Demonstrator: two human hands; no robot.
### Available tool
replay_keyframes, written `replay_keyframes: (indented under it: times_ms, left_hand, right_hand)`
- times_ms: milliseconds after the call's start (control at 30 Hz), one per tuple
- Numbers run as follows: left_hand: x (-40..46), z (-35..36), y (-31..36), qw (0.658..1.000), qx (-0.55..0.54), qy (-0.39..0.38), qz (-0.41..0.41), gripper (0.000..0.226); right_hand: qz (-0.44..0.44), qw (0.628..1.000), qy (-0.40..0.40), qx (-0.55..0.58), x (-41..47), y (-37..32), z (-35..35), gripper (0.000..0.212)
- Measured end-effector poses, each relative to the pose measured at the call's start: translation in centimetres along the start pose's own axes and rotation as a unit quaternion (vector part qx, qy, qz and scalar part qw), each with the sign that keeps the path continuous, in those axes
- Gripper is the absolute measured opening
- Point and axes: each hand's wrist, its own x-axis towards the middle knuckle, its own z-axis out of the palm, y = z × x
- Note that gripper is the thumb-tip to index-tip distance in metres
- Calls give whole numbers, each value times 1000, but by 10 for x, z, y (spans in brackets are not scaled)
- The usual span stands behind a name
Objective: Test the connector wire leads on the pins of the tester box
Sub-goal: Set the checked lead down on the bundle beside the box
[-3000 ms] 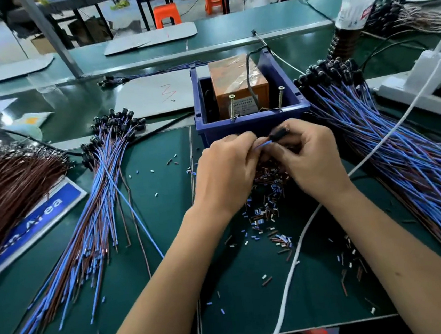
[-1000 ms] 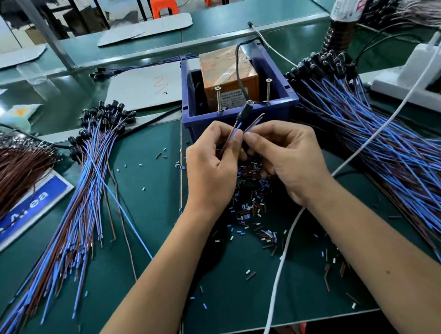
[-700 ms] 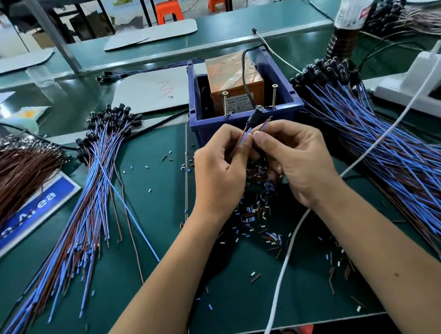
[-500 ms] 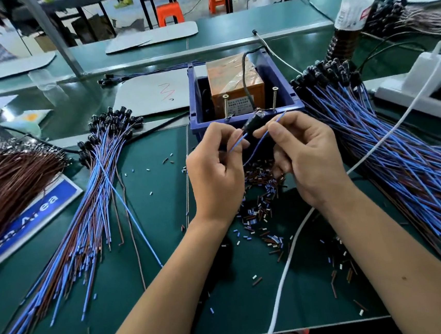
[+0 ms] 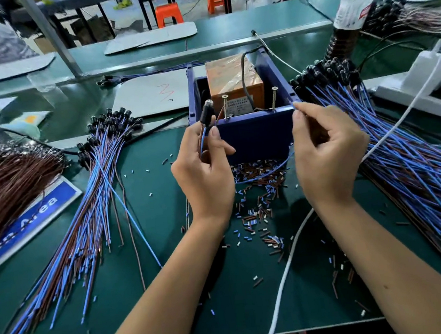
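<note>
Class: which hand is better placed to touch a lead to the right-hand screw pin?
Right. The right hand pinches the blue lead's tip just beside the right upright screw pin.

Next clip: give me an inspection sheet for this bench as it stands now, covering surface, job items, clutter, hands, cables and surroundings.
Surface: green mat, seams visible.
Job's things: blue tester box with two upright screw pins; black connector with blue and brown leads.
Clutter: cut insulation bits scattered below the box; wire bundle left, larger bundle right.
Hands: left hand holds the connector's wires in its grip; right hand pinches a blue lead near the right pin, contact unclear.
Cables: white cable crosses the mat.
Surroundings: bottle, orange stools behind.
</note>
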Motion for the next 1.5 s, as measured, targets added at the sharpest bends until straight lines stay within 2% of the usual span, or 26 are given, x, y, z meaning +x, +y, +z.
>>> replay_keyframes:
  times_ms: [333,500,800,967,1167,1300,1500]
  left_hand:
    - [1,0,2,999,3,30,-20,14]
    - [2,-1,4,1000,-2,2,-17,21]
    - [2,-1,0,998,-35,-29,-34,18]
    - [1,0,-2,997,-37,-42,-44,31]
    - [2,0,-3,998,-49,-36,-35,28]
    - [2,-1,-1,997,-62,-35,-34,17]
    - [2,-1,1,997,-64,-31,-27,19]
  right_hand:
    - [-45,998,-30,-36,3,-3,9,20]
    - [-55,997,-43,-37,3,-3,10,20]
    - [-60,996,-55,-29,2,-2,9,21]
    - [-61,996,-57,-29,1,-2,9,21]
    - [-64,996,-56,-29,1,-2,9,20]
    - [-63,996,-54,-30,1,-3,9,20]
    - [-63,996,-53,-30,1,-3,8,21]
